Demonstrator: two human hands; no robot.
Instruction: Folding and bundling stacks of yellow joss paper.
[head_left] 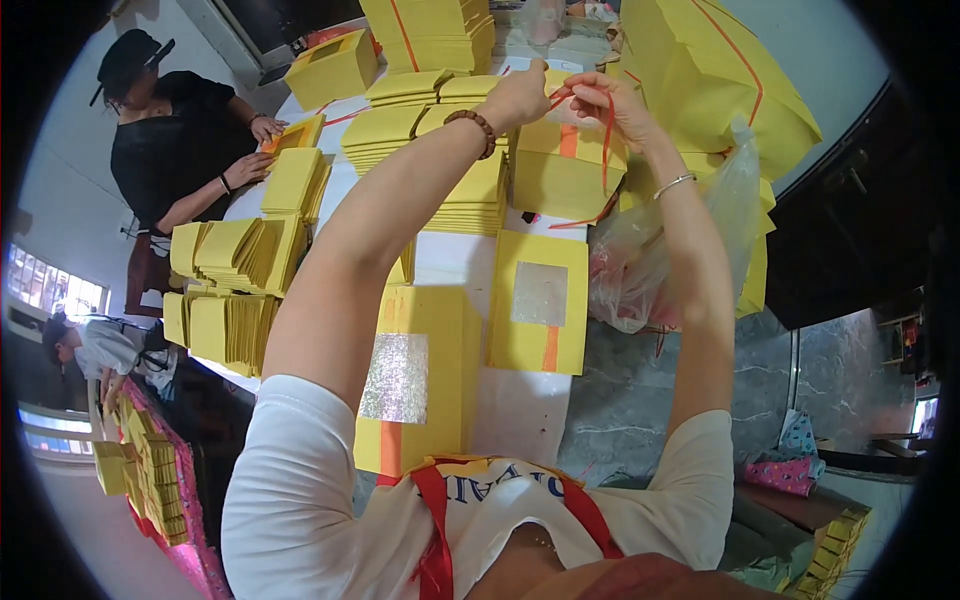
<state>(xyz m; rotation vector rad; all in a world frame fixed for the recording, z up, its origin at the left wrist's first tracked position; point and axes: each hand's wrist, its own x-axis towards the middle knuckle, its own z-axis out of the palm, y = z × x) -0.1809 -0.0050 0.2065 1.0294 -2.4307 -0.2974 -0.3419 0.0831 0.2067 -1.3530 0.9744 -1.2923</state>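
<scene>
My left hand (517,98), with a brown bead bracelet on its wrist, is closed over the far end of the table. Close to its right, my right hand (612,105) pinches a red string (609,150). The string runs between both hands, and a loose length hangs down over a bundle of yellow paper (563,185). That bundle lies beneath my hands, with an orange stripe on top. Nearer to me are a yellow sheet stack (540,345) and another yellow stack (450,400), each with a silvery square and an orange stripe.
Piled yellow paper stacks (235,255) cover the table's left side. A large yellow bundle (720,75) and a clear plastic bag (640,285) stand at the right. One person (165,140) handles paper at the far left; another person (125,350) works farther off.
</scene>
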